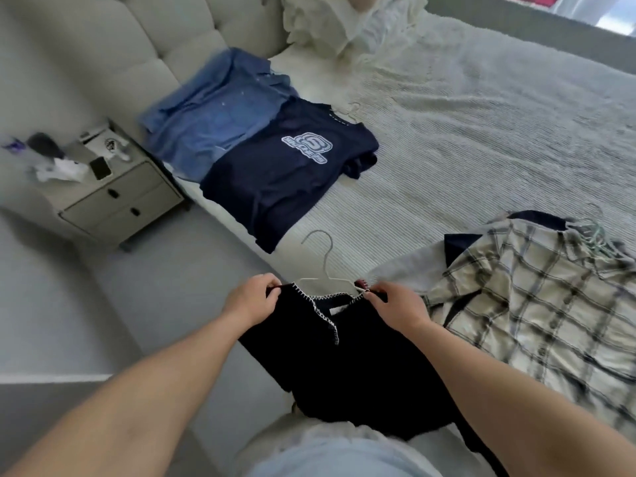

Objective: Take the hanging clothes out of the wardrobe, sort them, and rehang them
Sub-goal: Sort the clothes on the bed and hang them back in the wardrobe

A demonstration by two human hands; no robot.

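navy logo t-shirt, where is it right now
In the head view the navy logo t-shirt lies flat on the bed, left of centre, overlapping the blue shirt beside the nightstand.

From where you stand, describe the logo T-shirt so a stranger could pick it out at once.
Start at the bed and look to its edge nearest the nightstand. Two shirts lie there, overlapping; the navy T-shirt is the nearer one. Unlike the plain blue shirt behind it, it carries a pale outlined logo on the chest.

Black top (347,366), white-stitched; plaid shirt (537,304)
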